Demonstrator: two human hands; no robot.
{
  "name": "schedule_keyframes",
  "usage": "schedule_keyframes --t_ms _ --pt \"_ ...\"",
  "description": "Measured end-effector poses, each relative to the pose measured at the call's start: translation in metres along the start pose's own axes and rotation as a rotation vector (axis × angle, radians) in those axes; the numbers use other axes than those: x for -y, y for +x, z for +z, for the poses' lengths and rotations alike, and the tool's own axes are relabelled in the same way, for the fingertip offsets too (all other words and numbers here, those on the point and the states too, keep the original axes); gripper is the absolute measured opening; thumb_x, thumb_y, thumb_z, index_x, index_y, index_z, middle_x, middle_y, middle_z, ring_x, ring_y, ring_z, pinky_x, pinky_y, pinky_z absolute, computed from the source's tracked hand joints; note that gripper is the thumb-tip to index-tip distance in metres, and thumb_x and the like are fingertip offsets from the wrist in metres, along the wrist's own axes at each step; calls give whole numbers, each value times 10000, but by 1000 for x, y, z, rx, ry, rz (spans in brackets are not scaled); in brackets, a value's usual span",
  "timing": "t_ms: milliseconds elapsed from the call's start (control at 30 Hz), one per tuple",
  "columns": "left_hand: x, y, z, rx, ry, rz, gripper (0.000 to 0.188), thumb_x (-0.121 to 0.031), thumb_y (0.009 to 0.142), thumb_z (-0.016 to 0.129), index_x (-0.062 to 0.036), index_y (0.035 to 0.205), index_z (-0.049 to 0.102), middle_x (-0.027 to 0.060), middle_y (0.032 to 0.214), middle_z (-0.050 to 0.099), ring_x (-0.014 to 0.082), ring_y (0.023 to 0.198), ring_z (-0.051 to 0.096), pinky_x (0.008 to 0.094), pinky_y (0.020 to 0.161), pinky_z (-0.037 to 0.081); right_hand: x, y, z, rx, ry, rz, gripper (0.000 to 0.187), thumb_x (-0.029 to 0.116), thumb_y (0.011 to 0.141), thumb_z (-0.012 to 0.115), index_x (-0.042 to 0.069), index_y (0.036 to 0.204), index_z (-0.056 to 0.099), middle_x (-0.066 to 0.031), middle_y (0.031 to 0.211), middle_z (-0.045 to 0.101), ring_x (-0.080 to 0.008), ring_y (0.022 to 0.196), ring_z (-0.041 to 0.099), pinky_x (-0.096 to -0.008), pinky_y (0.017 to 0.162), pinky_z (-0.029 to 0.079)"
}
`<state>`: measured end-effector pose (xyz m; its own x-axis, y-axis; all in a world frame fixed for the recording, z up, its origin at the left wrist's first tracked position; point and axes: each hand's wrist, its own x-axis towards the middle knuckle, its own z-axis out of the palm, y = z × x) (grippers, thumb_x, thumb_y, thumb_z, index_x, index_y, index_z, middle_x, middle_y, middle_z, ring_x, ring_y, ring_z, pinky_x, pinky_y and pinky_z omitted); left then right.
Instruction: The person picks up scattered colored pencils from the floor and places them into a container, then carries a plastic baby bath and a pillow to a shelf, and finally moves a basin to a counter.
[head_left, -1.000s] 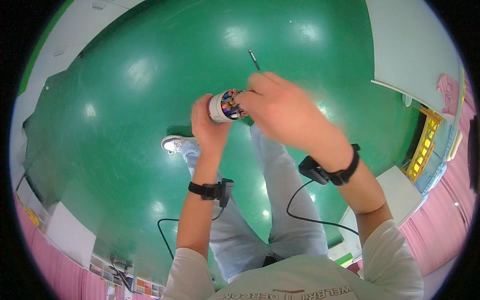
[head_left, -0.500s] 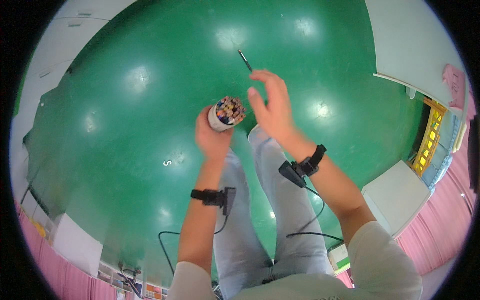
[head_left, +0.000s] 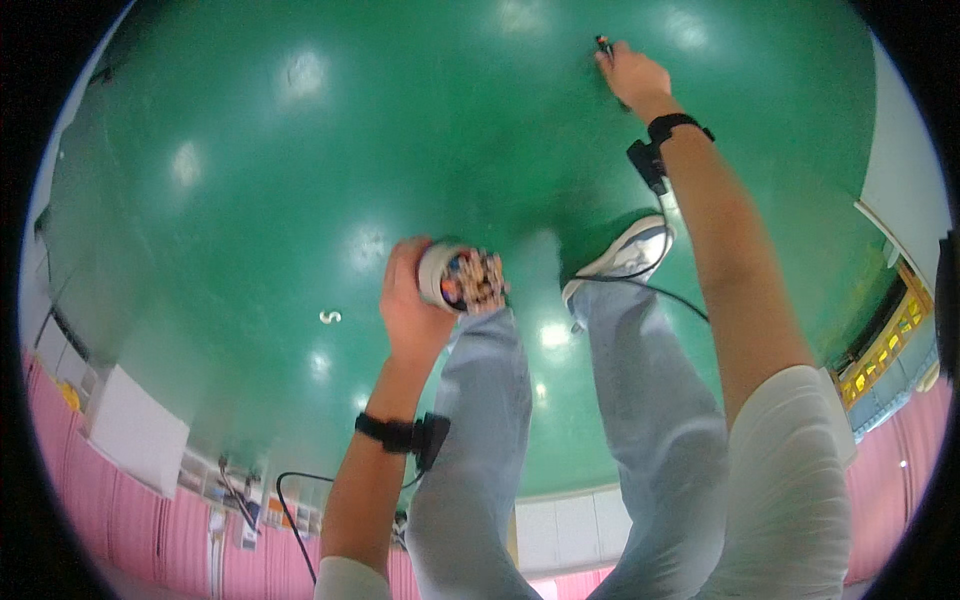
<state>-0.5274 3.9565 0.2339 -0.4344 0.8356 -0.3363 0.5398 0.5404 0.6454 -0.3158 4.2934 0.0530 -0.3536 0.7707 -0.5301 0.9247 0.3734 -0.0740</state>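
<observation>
My left hand (head_left: 412, 305) is wrapped around a whitish cylindrical cup (head_left: 436, 275). The cup is tilted to the right and packed with colored pencils (head_left: 478, 280), whose ends face out of its mouth. Far ahead on the right, my right hand (head_left: 638, 78) is at floor level, its fingers closed on a slim black pencil (head_left: 602, 44). One end of that pencil sticks out past the fingertips, and its middle is hidden by the hand.
Around me spreads a shiny green floor (head_left: 250, 200). A small white S-shaped piece (head_left: 330, 317) lies on it at left. My shoe (head_left: 640, 250) is planted below my right arm. Black cables (head_left: 285, 500) hang from the wrist straps. A white panel (head_left: 137, 430) stands at lower left.
My right hand has reached forward and right and closed on the black pencil, which lay free on the floor. My right foot has stepped forward. The cup remains in my left hand, now tilted more.
</observation>
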Motion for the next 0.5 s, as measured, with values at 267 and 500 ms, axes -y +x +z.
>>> schedule_keyframes --t_ms 267,500 --pt "-27 32 9 -126 -202 -262 616 -65 631 791 -19 1179 513 125 1068 645 231 992 633 327 865 496 32 -75 9 -274 731 27 306 276 930 540 -29 913 520 -224 681 609 -381 611 618 -451 554 502" --pt "-132 55 -62 -224 -238 -236 608 -56 567 811 -61 1122 562 109 1066 632 283 975 629 359 831 507 117 -235 -253 -229 1502 -91 189 173 976 479 -6 926 515 -41 675 562 -92 519 541 -234 454 418"
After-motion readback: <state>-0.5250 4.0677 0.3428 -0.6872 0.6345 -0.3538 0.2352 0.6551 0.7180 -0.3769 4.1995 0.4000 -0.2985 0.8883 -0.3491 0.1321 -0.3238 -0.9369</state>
